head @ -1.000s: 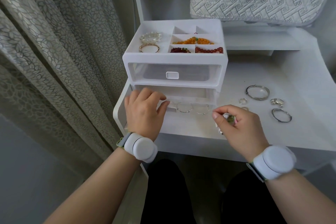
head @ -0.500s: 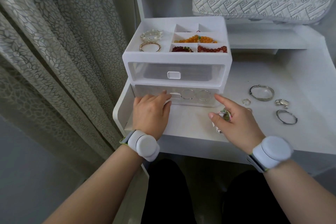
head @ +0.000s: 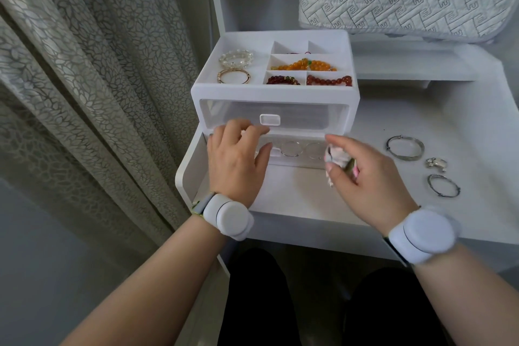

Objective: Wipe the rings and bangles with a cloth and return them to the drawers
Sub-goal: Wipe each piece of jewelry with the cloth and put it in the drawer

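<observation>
A person's left hand (head: 238, 160) rests against the clear front of the lower drawer (head: 297, 162) of a white plastic two-drawer jewellery organiser (head: 280, 93) on a white desk (head: 309, 199). Its fingers (head: 252, 130) are spread and nearly straight, holding nothing, and their tips reach up to the upper drawer (head: 309, 118) just left of its small white handle. Both drawers sit flush with the organiser. Two thin silver hoops (head: 290, 148) show through the lower drawer's clear front.

The right hand (head: 370, 180) hovers just beside the drawer's right end. Its thumb and curled fingers grip a crumpled pale cloth (head: 335, 159), while the index finger points out toward the organiser.

To the right on the desk, apart from both hands, lie a wide silver bangle (head: 405, 147), a small silver ring cluster (head: 436, 163) and a thinner silver bangle (head: 443, 185).

The organiser's open top tray holds a white pearl bracelet (head: 236, 57), a gold bangle (head: 233, 76), orange beads (head: 304, 64) and dark red beads (head: 328, 81) in separate compartments.

A patterned grey curtain (head: 98, 64) hangs at left.
</observation>
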A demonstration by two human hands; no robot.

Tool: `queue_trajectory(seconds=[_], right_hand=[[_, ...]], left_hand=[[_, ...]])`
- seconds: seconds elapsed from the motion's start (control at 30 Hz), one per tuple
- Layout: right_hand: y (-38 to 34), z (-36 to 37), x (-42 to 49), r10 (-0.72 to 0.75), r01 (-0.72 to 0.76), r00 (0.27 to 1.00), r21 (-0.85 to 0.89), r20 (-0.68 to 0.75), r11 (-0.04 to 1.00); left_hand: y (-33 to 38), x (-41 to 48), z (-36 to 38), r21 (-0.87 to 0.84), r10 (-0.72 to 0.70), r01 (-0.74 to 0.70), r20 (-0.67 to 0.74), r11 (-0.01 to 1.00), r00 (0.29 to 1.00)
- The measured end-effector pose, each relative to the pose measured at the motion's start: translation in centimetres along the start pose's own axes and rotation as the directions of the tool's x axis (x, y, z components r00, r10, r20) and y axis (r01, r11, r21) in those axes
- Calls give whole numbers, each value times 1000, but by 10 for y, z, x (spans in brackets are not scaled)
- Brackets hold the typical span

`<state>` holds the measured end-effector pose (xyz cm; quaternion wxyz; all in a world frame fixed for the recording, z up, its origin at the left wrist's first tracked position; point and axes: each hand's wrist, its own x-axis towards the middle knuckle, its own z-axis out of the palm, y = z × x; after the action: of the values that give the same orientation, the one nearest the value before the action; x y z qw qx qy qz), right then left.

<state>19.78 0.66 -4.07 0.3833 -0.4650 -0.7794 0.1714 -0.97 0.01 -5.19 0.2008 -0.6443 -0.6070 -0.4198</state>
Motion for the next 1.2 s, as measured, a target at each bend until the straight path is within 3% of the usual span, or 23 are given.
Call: queue_trajectory(seconds=[0.13,0.23,0.37,0.63,0.83,1.2], right_hand=[[-7,-10,17,-125,104,987,-192,-102,976],[-14,-17,25,-140,81,975,-312,-171,946],[-18,-23,28,-122,44,971,-346,-206,937],[-30,-35,29,-38,-14,990,-357,-139,934],[-42,-53,33,81,-79,997,-310,-9,947],[-48,-68,52,153,-113,980,-280,125,953]], left_hand=[[9,15,2,45,-10,11,-18,999,1000],[12,20,5,72,-9,7,23,997,1000],[15,21,6,104,16,-21,46,994,999],[17,25,5,119,29,-35,49,992,998],[19,14,-6,129,52,-53,7,990,999],[29,-12,-32,149,75,-64,-71,987,995]])
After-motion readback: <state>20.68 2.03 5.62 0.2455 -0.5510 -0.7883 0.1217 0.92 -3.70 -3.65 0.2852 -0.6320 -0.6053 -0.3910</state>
